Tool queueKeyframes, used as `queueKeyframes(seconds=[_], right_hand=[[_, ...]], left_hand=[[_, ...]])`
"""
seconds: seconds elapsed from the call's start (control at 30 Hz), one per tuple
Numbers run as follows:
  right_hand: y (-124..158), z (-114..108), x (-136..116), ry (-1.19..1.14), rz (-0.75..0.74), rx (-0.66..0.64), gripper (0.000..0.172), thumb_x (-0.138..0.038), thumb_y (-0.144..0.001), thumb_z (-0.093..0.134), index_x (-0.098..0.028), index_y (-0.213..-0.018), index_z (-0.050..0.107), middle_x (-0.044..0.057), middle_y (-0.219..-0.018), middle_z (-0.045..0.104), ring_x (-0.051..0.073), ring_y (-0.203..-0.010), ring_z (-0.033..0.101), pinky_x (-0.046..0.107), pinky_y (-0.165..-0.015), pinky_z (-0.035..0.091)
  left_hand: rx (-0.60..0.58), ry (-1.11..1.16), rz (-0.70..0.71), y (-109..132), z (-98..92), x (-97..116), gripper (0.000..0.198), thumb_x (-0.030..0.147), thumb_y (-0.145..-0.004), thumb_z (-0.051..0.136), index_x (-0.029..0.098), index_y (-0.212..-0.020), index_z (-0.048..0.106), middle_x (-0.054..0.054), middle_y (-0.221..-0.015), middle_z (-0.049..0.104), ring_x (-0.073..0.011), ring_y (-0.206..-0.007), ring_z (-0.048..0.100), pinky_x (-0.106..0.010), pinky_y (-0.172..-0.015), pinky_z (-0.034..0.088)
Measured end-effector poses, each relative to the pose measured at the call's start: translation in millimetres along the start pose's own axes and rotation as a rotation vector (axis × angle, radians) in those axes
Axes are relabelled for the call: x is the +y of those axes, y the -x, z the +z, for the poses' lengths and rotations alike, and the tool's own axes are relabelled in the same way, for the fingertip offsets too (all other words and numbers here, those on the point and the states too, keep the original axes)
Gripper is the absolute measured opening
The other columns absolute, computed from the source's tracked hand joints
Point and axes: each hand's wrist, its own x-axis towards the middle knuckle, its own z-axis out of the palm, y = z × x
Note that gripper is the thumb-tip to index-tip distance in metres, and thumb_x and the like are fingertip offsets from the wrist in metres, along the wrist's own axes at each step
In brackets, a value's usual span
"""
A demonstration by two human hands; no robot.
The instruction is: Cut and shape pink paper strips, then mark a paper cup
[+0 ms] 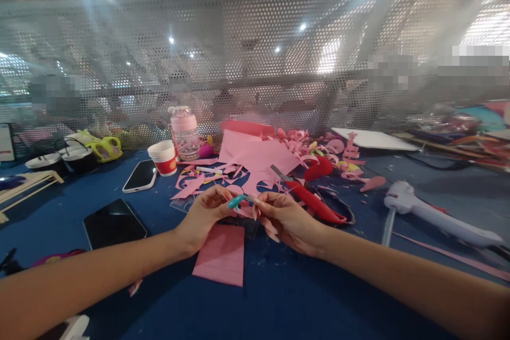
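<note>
My left hand [209,218] and my right hand [289,220] meet above the middle of the table, fingertips pinched. Between them is a small teal curved piece [236,201], its kind unclear. Left thumb and fingers grip its left end, while the right fingertips close around its greyish right end. Just below my hands, a pink paper rectangle [221,257] lies flat on the blue table. Red-handled scissors [313,199] rest right beyond my right hand, blade pointing away to the left.
Cut pink paper [258,156] and scraps spread behind my hands. To the left are two phones [141,175], stacked paper cups [163,156] and a pink-lidded bottle [184,135]. A white glue gun [434,215] lies at right. A perforated metal screen [239,64] stands behind.
</note>
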Motion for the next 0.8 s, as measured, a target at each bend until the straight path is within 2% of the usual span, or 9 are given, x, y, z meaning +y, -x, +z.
queueKeyframes(seconds=[0.13, 0.27, 0.33, 0.43, 0.6, 0.8], right_hand=[[1, 0, -2, 0.007, 0.001, 0.007, 0.026, -0.032, -0.067, 0.071, -0.013, -0.065, 0.055, -0.007, -0.047, 0.055, -0.002, -0.027, 0.032, 0.008, -0.024, 0.024], [0, 0, -3, 0.027, 0.006, -0.007, 0.029, -0.036, -0.071, 0.067, -0.013, -0.062, 0.052, -0.008, -0.039, 0.048, -0.002, -0.025, 0.025, 0.009, -0.024, 0.017], [0, 1, -3, 0.034, 0.004, -0.011, 0.031, -0.036, -0.072, 0.066, -0.014, -0.059, 0.049, -0.009, -0.037, 0.046, -0.002, -0.024, 0.024, 0.01, -0.024, 0.016], [1, 3, -2, 0.043, -0.008, 0.004, 0.027, -0.034, -0.068, 0.069, -0.016, -0.065, 0.049, -0.01, -0.039, 0.049, -0.002, -0.022, 0.026, 0.01, -0.023, 0.016], [2, 4, 3, 0.166, -0.038, 0.033, 0.03, -0.036, -0.068, 0.069, -0.017, -0.084, 0.053, -0.007, -0.045, 0.058, 0.001, -0.019, 0.032, 0.011, -0.021, 0.02], [2, 0, 7, 0.179, -0.017, 0.0, 0.033, -0.035, -0.068, 0.07, -0.015, -0.091, 0.056, -0.005, -0.047, 0.06, 0.003, -0.019, 0.038, 0.011, -0.019, 0.02]], left_hand=[[0.075, 0.072, -0.049, -1, 2.5, 1, 0.023, 0.031, -0.057, 0.079, 0.015, -0.065, 0.064, 0.003, -0.065, 0.064, -0.0085, -0.061, 0.058, -0.019, -0.063, 0.045], [0.058, 0.097, -0.072, -1, 0.8, -1, 0.022, 0.036, -0.066, 0.072, 0.016, -0.069, 0.064, 0.002, -0.066, 0.064, -0.0098, -0.061, 0.057, -0.022, -0.063, 0.046], [0.025, 0.114, -0.093, -1, -0.4, -3, 0.021, 0.036, -0.071, 0.068, 0.016, -0.071, 0.063, 0.0, -0.069, 0.064, -0.0107, -0.062, 0.058, -0.023, -0.063, 0.047], [-0.011, 0.113, -0.093, 0, -0.7, -3, 0.022, 0.037, -0.074, 0.065, 0.016, -0.069, 0.062, 0.001, -0.066, 0.061, -0.0098, -0.061, 0.057, -0.022, -0.064, 0.046], [-0.022, 0.048, -0.13, 3, 2.4, 2, 0.024, 0.037, -0.069, 0.069, 0.014, -0.066, 0.062, 0.002, -0.056, 0.057, -0.0077, -0.052, 0.051, -0.018, -0.053, 0.042], [-0.09, -0.048, -0.212, 5, 3.3, 3, 0.018, 0.028, -0.069, 0.071, 0.014, -0.068, 0.06, 0.003, -0.052, 0.056, -0.0064, -0.048, 0.048, -0.021, -0.056, 0.044]])
